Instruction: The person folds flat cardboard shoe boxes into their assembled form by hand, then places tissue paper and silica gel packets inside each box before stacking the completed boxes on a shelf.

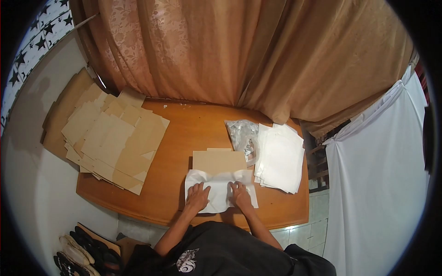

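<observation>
Indoors, spread hands (198, 198) (240, 195) rest on paper (219, 195) atop a wooden table (189, 129) by brown curtains (202, 50).

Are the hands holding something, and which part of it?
Nothing looks gripped: the left hand and right hand just rest on top of the white paper sheet, one toward each side.

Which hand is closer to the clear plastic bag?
Right. The right hand is on the white sheet, below the clear plastic bag in view; the left hand is farther left on that sheet.
</observation>
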Demonstrator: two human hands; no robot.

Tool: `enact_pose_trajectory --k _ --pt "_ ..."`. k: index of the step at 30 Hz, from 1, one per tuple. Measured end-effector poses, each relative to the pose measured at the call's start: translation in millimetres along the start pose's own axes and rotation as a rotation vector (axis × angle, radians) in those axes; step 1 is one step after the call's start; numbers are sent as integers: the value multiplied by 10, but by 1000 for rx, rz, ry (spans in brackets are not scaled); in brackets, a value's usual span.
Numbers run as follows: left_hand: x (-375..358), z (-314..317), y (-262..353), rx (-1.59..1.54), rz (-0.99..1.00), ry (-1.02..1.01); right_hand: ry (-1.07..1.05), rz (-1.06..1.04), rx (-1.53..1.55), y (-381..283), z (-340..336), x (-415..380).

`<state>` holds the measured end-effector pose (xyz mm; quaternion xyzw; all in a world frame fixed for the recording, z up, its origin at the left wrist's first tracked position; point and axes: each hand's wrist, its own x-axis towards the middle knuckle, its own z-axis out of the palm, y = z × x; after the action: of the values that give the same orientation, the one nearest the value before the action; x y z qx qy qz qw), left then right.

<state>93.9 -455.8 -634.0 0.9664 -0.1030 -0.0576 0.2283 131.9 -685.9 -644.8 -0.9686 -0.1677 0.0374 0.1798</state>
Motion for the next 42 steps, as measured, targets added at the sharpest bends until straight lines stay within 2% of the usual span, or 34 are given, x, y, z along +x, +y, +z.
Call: enact_pose_trajectory --k 3,4,7,8,12,21,24,27,29,32,33,35,38,39,41,42 --pt "117 223 -86 70 -42 -126 -69 74 21 109 276 20" --pt "118 260 -109 114 11 -116 -57 51 -31 137 367 13" --pt "212 383 -144 24 -51 -203 -174 156 -123 103 375 31" --pt "252 438 -163 11 -93 -247 -126 137 -189 285 674 22" --pt "376 532 -140 -54 -224 -416 -98 123 -264 365 798 2" --pt "443 508 -28 13 -308 -386 -306 195 -233 326 747 130" --pt "452 373 40 -97 -356 -399 -340 182 -214 343 709 163" --pt "386 473 44 -36 -358 -340 -334 124 -225 392 795 113" --pt "325 478 49 -32 -347 -291 -208 100 -232 381 882 78" --pt "228 717 -75 -43 -320 -204 -322 -15 -288 503 1045 164" --pt "167 700 -111 -34 -322 -218 -374 92 -90 329 709 182" --pt "250 568 -169 -200 -281 -251 -535 134 -91 30 190 269" --pt "266 740 -191 -129 -295 -214 -472 120 -206 282 726 273" --pt "288 724 -140 -84 -321 -215 -454 129 -196 225 700 292" --pt "330 694 -90 -65 -339 -212 -384 78 -385 127 655 262" --pt "355 640 -66 -72 -369 -247 -392 72 -327 90 528 275"
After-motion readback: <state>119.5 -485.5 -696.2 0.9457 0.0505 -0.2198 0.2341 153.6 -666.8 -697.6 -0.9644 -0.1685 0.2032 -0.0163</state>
